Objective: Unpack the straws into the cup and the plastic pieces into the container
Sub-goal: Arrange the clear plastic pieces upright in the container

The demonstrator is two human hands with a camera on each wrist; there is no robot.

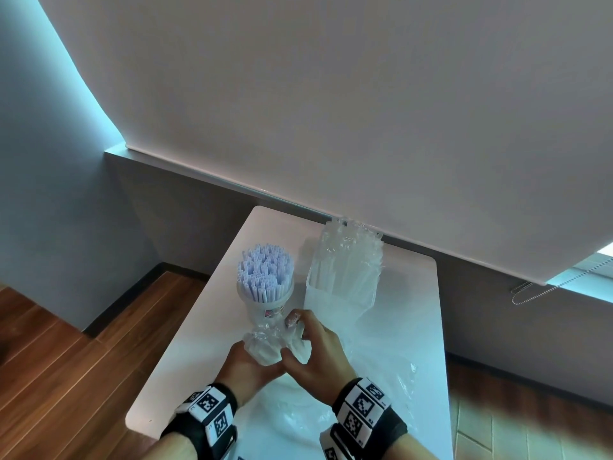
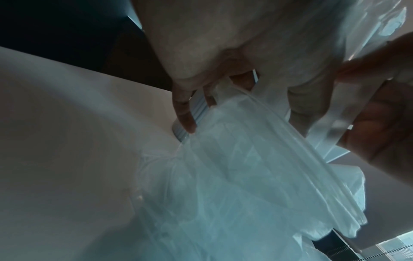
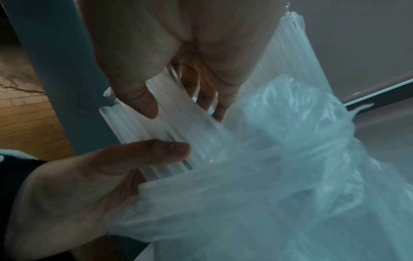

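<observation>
A clear cup (image 1: 265, 298) packed with upright white straws (image 1: 265, 270) stands on the white table (image 1: 411, 293). Right of it, a translucent container (image 1: 326, 298) holds long clear plastic pieces (image 1: 348, 257). In front of the cup, both hands hold a bundle of wrapped straws (image 1: 273, 343) in crinkled clear plastic. My left hand (image 1: 255, 355) grips it from below and the left, and my right hand (image 1: 298, 330) grips it from the right. In the right wrist view the thumb (image 3: 138, 98) presses on the white straws (image 3: 178, 134). The left wrist view shows fingers (image 2: 183, 113) curled over the plastic (image 2: 245, 155).
Loose clear plastic film (image 1: 398, 380) lies on the table near my right wrist. The table's left edge (image 1: 185, 327) drops to a wooden floor (image 1: 66, 360). A grey wall and a roller blind (image 1: 331, 111) stand close behind the table.
</observation>
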